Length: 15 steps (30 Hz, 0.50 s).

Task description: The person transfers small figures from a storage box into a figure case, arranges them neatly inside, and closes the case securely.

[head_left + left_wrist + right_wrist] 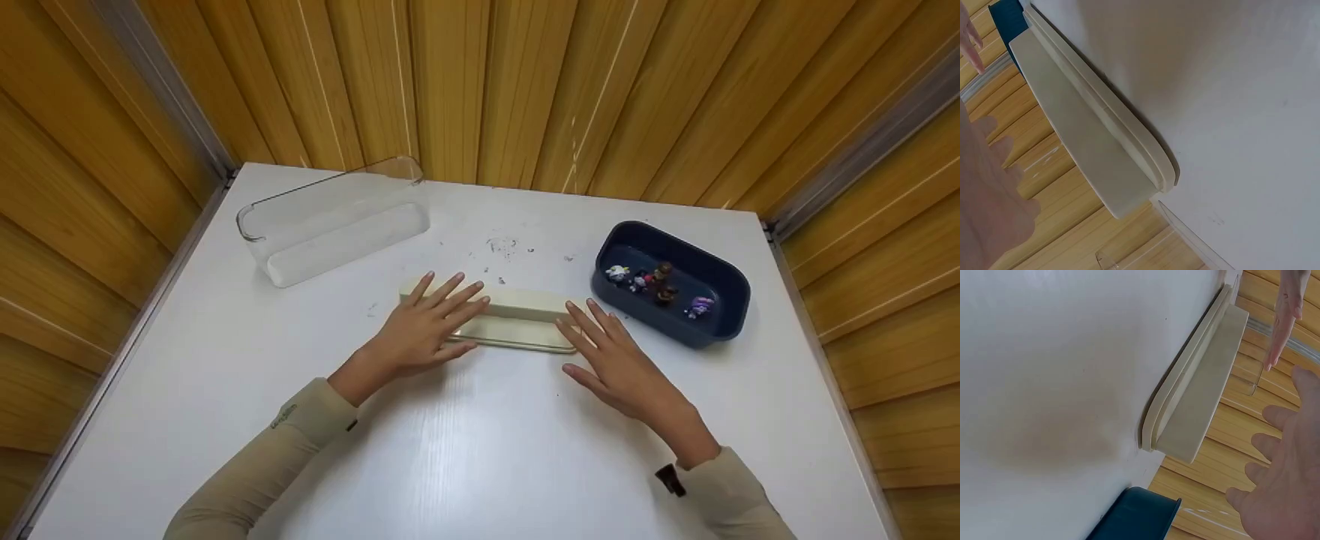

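A long, narrow cream box lies crosswise in the middle of the table, with a raised back section and a low rimmed strip along its front. My left hand hovers over its left end with straight, spread fingers, hiding part of it. Over the right end, the fingertips of my right hand overlap the box, the fingers also straight and spread. Both wrist views show the cream box beyond bare palms, with neither hand gripping anything.
A clear rectangular container stands at the back left. At the right is a dark blue bin holding several small figurines. Dark specks mark the white table behind the box. Wood-patterned walls enclose it.
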Each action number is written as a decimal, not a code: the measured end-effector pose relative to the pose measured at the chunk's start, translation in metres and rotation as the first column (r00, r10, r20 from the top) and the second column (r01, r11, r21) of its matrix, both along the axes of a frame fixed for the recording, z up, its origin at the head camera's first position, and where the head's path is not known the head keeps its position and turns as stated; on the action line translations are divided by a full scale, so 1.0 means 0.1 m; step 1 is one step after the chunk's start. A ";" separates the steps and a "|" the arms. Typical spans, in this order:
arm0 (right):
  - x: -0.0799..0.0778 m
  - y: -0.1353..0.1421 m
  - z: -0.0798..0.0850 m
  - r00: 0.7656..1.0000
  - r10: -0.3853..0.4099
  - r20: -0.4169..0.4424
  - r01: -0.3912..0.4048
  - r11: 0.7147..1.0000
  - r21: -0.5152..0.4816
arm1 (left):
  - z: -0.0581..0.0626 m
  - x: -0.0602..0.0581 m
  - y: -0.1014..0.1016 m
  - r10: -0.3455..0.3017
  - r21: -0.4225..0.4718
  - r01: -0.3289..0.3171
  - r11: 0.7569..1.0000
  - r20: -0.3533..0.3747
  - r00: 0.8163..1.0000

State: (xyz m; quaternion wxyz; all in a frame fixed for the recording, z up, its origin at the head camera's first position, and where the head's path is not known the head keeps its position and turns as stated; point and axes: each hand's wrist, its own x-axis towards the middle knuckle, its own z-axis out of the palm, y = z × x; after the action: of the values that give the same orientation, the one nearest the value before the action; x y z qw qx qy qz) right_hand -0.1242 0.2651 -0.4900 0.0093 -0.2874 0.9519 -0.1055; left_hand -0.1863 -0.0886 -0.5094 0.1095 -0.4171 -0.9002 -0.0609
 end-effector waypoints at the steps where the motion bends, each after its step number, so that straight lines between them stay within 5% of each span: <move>1: 0.00 0.01 0.00 1.000 -0.005 0.002 0.005 1.000 0.003 | 0.00 0.00 -0.01 0.007 -0.001 -0.007 1.000 0.001 1.000; 15: -0.02 0.11 0.08 0.998 -0.055 0.001 0.055 0.998 0.026 | 0.01 0.00 -0.14 0.184 0.071 -0.189 0.979 0.066 0.981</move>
State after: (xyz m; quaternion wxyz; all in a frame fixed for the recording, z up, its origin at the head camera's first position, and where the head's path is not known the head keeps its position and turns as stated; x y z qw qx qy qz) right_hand -0.1258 0.2759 -0.4817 0.0110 -0.2608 0.9608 -0.0938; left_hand -0.1861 -0.1031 -0.5081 0.1039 -0.3242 -0.9352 -0.0972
